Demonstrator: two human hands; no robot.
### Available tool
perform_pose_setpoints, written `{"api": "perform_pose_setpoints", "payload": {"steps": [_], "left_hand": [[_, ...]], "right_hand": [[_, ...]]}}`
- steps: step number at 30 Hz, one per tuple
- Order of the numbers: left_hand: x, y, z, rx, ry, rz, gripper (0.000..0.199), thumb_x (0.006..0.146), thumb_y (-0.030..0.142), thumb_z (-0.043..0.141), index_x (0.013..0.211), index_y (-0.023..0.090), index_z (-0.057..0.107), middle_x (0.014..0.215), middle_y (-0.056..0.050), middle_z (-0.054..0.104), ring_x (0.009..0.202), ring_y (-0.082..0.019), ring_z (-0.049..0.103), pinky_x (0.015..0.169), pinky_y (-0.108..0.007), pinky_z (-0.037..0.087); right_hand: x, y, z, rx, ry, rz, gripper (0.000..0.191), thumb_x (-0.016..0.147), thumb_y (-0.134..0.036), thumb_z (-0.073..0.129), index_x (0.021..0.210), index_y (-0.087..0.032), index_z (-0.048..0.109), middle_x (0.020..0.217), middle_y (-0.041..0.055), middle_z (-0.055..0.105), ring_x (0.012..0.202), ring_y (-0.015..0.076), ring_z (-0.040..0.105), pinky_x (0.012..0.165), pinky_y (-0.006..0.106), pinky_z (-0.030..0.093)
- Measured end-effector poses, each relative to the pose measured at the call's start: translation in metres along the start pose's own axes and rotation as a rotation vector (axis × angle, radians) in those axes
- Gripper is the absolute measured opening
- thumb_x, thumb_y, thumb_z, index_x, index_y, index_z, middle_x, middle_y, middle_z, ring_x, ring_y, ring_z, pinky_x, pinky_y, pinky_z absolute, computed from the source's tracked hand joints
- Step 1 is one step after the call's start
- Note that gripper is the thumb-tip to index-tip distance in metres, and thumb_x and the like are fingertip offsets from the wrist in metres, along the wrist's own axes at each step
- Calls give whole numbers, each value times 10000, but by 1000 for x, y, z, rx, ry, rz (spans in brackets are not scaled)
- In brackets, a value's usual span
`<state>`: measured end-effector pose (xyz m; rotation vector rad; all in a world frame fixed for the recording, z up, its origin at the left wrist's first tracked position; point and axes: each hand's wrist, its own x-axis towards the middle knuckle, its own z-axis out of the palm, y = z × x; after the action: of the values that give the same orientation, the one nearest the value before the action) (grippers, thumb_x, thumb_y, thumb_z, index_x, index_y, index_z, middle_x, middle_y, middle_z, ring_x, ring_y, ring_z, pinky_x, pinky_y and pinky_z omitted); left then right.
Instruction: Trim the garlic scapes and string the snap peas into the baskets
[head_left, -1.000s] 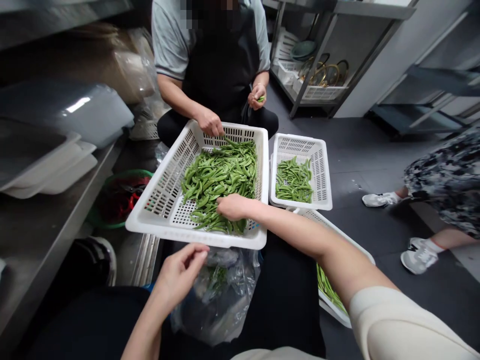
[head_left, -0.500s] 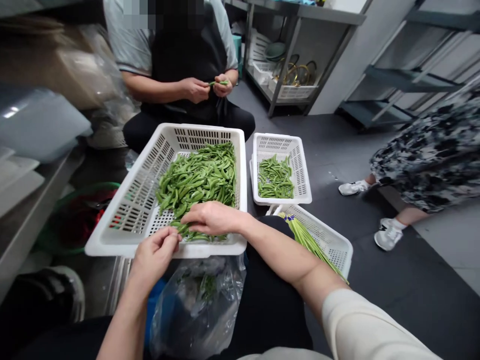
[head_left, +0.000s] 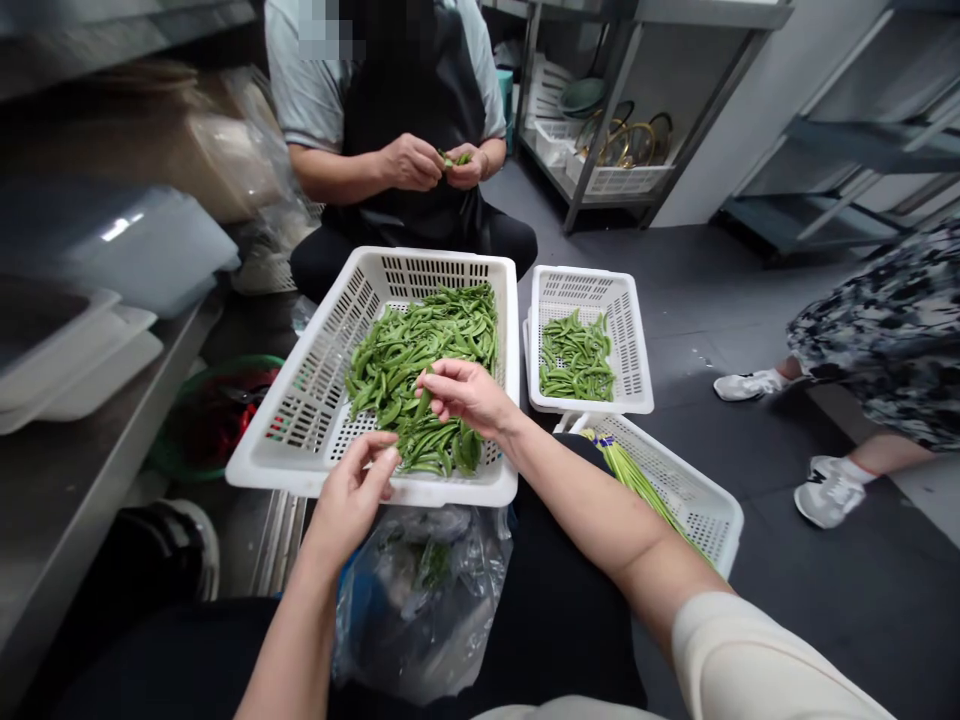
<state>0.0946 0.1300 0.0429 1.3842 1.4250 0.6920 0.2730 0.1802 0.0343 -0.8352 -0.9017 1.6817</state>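
A large white slotted basket (head_left: 259, 462) stands before me, heaped with green pea pods (head_left: 397, 345). Over the near part of the heap, my right hand (head_left: 474, 398) pinches one pea pod (head_left: 424, 395) between thumb and fingers. My left hand (head_left: 349, 500) is at the basket's front rim, thumb and fingers curled together; whatever may be between them is too small to name. Below the rim hangs a clear plastic bag (head_left: 427, 620) with some green scraps inside.
A smaller white basket (head_left: 634, 340) of pods stands to the right, with another basket (head_left: 724, 510) of long green stalks nearer me. Opposite sits a co-worker (head_left: 412, 110) handling pods. Another person's shoes (head_left: 829, 492) are at right. A metal shelf (head_left: 112, 400) lines the left.
My right hand has risen from the near pods and now holds a pod up. The left hand has drawn slightly apart from it. The whole view has shifted, so things appear further right.
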Motion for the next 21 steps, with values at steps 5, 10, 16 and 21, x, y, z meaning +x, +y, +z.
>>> {"api": "perform_pose_setpoints", "payload": {"steps": [5,10,16,21], "left_hand": [[7,13,3,193,9,179,354,750,515,427,692,188,547,605,20,516,552,-128,464,533,-240,382],[5,32,-11,381,-49,363,334,776,458,421,603,196,536,535,30,484,541,-125,447,545,-241,345],[6,36,-10,205,-1,285,284,751,434,463,604,199,522,554,15,493,539,-122,451,517,-233,354],[-7,18,-17,-244,113,71,273,710,461,506,618,214,435,547,35,420,426,-78,311,384,-207,260]], "right_hand": [[1,4,9,-26,-58,54,418,631,-499,751,738,-126,593,638,-26,597,469,37,504,408,141,416],[5,-3,0,-129,-199,350,593,807,-682,443,581,-135,480,408,-50,426,321,27,323,309,151,217],[-7,-2,9,-338,-578,167,329,686,-374,728,607,-117,539,497,-55,484,436,32,427,420,150,326],[3,-6,6,-166,-89,-51,172,786,-301,553,766,-131,574,667,-18,573,553,65,533,526,183,439]]}}
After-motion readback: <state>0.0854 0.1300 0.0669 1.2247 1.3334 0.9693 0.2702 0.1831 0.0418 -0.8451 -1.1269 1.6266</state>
